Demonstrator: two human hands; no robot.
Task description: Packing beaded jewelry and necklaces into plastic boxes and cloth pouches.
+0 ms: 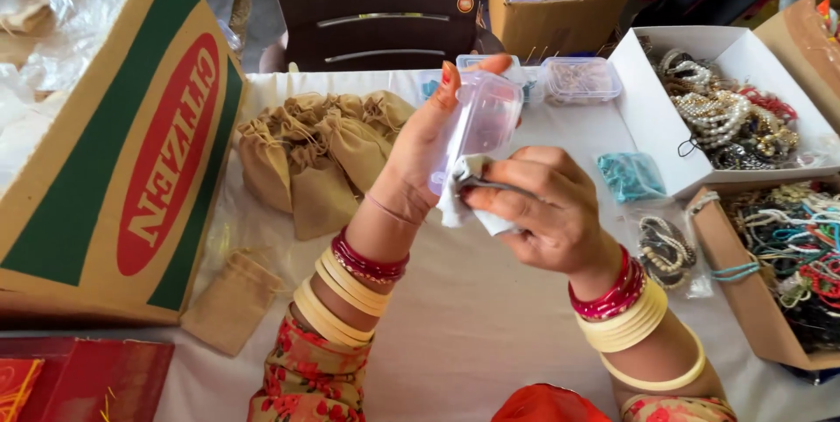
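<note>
The left hand holds a clear plastic box upright above the white surface, fingers clasped round its edges. Just below, the right hand pinches a white cloth against the box's lower corner. Burlap pouches lie behind.

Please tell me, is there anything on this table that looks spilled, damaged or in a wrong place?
Nothing stands out. The left hand holds a small clear plastic box while the right hand presses a white cloth against it. The beige fabric pouches lie in a loose heap, and the bead jewellery stays inside the white cardboard tray.
</note>
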